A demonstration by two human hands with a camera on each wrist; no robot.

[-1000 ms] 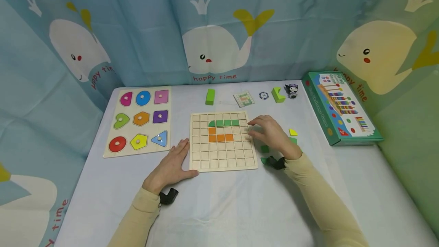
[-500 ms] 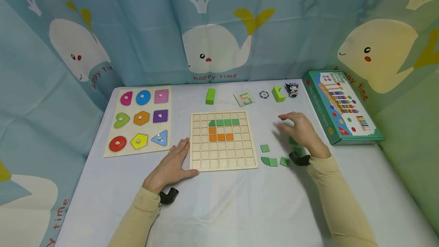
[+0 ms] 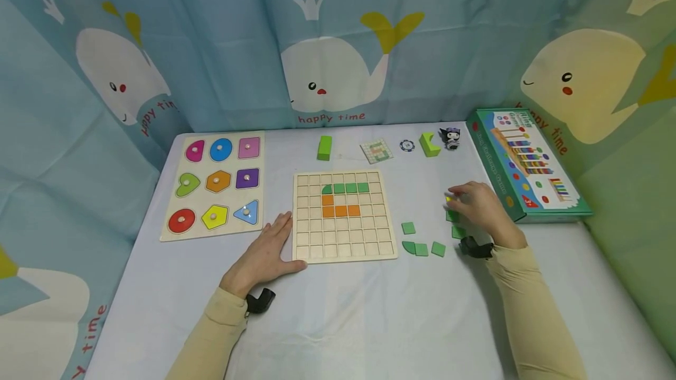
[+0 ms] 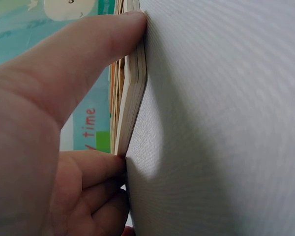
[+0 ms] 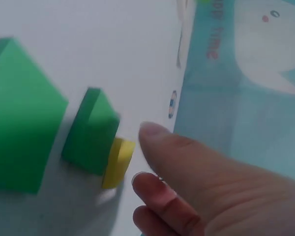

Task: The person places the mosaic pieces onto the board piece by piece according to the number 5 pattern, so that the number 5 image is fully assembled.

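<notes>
A wooden grid board (image 3: 359, 239) lies mid-table, holding a row of green tiles (image 3: 351, 188) and an L of orange tiles (image 3: 340, 211). My left hand (image 3: 264, 255) rests at its near left corner, fingers at the left side and thumb (image 4: 108, 39) against the front edge. To the right of the board, my right hand (image 3: 482, 209) hovers at a small yellow piece (image 5: 119, 162). Thumb and fingertips stand apart just beyond that piece, which sits against a green tile (image 5: 94, 132). Several more green tiles (image 3: 408, 228) lie nearby, one of them a quarter-round (image 3: 408, 247).
On the left is a knobbed shape puzzle (image 3: 211, 233). Along the back stand a green block (image 3: 324, 148), a pattern card (image 3: 377, 151), a poker chip (image 3: 406, 145), a notched green block (image 3: 429, 145) and a small figurine (image 3: 450, 138). A game box (image 3: 528, 163) lies at right.
My right hand has moved from the board's right edge rightward to the yellow piece, uncovering several green tiles. The left hand stays at the board corner.
</notes>
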